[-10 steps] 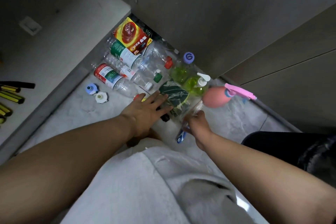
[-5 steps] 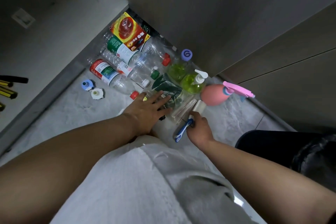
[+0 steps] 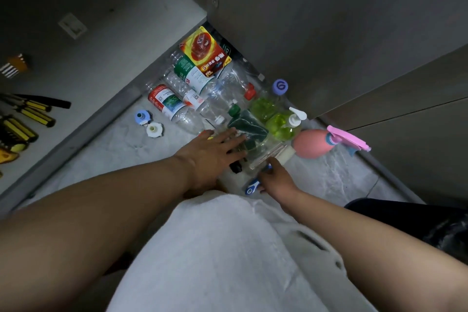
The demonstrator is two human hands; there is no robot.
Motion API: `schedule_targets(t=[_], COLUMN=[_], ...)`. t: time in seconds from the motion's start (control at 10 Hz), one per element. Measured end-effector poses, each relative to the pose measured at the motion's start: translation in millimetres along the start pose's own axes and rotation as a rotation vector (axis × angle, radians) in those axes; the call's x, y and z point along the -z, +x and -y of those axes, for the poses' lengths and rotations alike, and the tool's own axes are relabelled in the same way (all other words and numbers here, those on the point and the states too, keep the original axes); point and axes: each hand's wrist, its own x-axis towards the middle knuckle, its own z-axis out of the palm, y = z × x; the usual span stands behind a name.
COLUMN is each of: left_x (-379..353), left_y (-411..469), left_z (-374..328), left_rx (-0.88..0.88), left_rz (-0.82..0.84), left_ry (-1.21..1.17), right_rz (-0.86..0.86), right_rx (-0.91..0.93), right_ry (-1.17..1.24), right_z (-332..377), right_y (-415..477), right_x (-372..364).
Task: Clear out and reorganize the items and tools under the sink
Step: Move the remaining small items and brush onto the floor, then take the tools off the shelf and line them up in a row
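My left hand (image 3: 211,151) lies flat with fingers spread on a clear plastic pack (image 3: 263,145) holding dark green sponges (image 3: 247,125). My right hand (image 3: 274,177) is just right of it, fingers curled over a blue and white brush (image 3: 252,187) on the floor. Empty clear plastic bottles (image 3: 192,99) lie side by side beyond my hands, with a red and yellow packet (image 3: 205,50) at their far end. Two green pump bottles (image 3: 282,125) and a pink spray bottle (image 3: 314,143) stand to the right.
Yellow and black screwdrivers (image 3: 25,115) lie on the cabinet floor at left. A blue cap (image 3: 141,117) and a white cap (image 3: 154,130) sit on the marble floor. The open cabinet door (image 3: 304,20) rises behind the bottles. A white cloth (image 3: 215,248) covers my lap.
My right hand has come down from the clear pack's edge onto the blue and white brush beside it. My left hand has stayed flat on the pack.
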Motion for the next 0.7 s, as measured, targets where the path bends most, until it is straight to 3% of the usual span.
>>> schedule_targets(t=[0.1,0.3,0.4,0.6,0.7], left_x=[6,13,16,23,21], left_y=[-35,-116,-148,-221,-245], left_z=[24,60,69,87,97], left_rx=[0.041,0.232,0.315,0.457,0.523], left_rz=[-0.088,-0.089,-0.102,-0.101,-0.125], left_ry=[-0.002,0.026,0.04,0.09,0.08], right_rz=[-0.008,-0.119,-0.108,-0.103,-0.078], right_rx=[0.008,-0.078,0.043,0.701,0.855], right_ry=[-0.127,-0.505,-0.657,-0.778,-0.895], right_z=[11,29,50,141,183], right_y=[2,-16,-31,-75,-86], right_x=[0,5,1,-24,-39])
